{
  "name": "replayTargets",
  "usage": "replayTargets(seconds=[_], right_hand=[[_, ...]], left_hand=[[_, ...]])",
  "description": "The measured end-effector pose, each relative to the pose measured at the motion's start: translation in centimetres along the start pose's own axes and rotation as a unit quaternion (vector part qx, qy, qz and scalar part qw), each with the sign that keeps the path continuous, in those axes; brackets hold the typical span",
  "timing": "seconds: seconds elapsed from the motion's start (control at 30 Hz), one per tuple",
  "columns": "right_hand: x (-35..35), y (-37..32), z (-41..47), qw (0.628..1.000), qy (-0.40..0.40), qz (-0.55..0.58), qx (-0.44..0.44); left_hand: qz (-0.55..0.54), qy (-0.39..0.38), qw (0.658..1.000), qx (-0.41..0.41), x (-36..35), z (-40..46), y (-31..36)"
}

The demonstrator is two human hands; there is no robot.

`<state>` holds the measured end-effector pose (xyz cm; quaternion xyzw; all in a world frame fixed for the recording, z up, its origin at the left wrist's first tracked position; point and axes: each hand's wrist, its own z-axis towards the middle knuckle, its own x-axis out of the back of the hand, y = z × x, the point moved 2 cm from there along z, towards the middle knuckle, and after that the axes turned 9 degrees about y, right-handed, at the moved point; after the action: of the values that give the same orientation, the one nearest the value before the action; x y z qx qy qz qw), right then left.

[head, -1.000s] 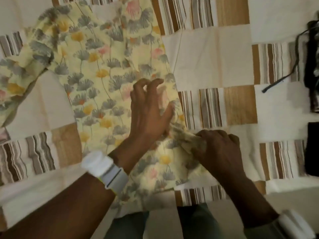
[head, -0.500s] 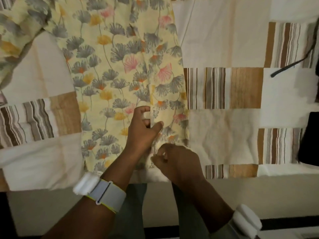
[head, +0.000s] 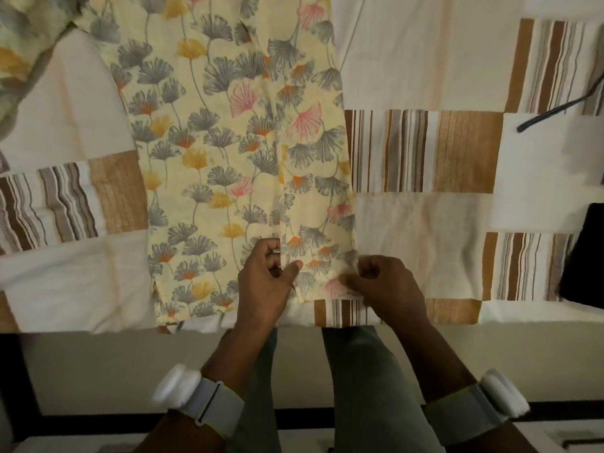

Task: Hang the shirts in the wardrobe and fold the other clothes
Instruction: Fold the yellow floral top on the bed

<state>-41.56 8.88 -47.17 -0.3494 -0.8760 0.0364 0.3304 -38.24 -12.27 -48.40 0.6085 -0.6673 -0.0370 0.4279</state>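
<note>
**Caller:** Working the bottom of the floral shirt (head: 228,152), which lies flat along the bed (head: 425,60), its hem at the near edge. Both hands sit right at the front opening.

**Analyst:** The left hand (head: 263,286) pinches the placket edge between thumb and curled fingers. The right hand (head: 382,282) is curled tight on the hem beside it, a narrow grip holding fabric.

**Caller:** So which step is this?

**Analyst:** Closing or squaring the shirt front before hanging, I'd judge. I can't make out a button.

**Caller:** And next?

**Analyst:** Probably lining both front edges up, then reaching for the dark hanger (head: 555,109), if that's what it is, near the right edge, well apart from the shirt.
</note>
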Motion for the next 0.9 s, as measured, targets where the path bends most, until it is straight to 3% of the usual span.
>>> replayTargets(seconds=[0.1,0.17,0.27,0.33,0.4,0.47,0.67,0.73,0.83,0.9], right_hand=[[1.5,1.2,-0.5,0.985,-0.066,-0.155,-0.036],[3.1,0.8,-0.5,0.974,-0.043,-0.220,-0.034],[5.5,-2.5,-0.1,0.982,0.106,-0.142,0.071],[5.7,-6.3,0.3,0.974,0.152,-0.039,0.165],[4.1,-9.6,1.1,0.965,0.107,0.064,0.232],[1.5,-11.1,2.4,0.964,0.035,0.105,0.240],[-1.6,-10.2,4.3,0.976,0.047,0.104,0.185],[-2.5,-11.8,3.6,0.972,0.047,0.051,0.222],[-0.7,-12.1,3.0,0.951,0.119,-0.002,0.284],[0.3,-14.7,4.3,0.919,0.181,-0.005,0.351]], left_hand=[[0.031,0.002,0.999,-0.021,0.0,-0.2,0.3],[0.063,-0.003,0.997,-0.049,0.3,-0.6,0.9],[0.142,0.011,0.984,-0.110,0.7,-1.6,1.8],[0.160,0.028,0.976,-0.142,0.9,-1.9,1.8],[0.165,0.028,0.976,-0.140,1.0,-1.7,1.2],[0.179,0.027,0.973,-0.140,0.8,-1.1,0.5],[0.177,0.005,0.977,-0.117,-0.1,0.4,0.3],[0.156,-0.013,0.980,-0.120,1.2,1.4,-0.2],[0.068,-0.097,0.989,-0.093,2.5,1.6,0.7],[-0.006,-0.063,0.995,-0.078,5.7,3.9,1.4]])
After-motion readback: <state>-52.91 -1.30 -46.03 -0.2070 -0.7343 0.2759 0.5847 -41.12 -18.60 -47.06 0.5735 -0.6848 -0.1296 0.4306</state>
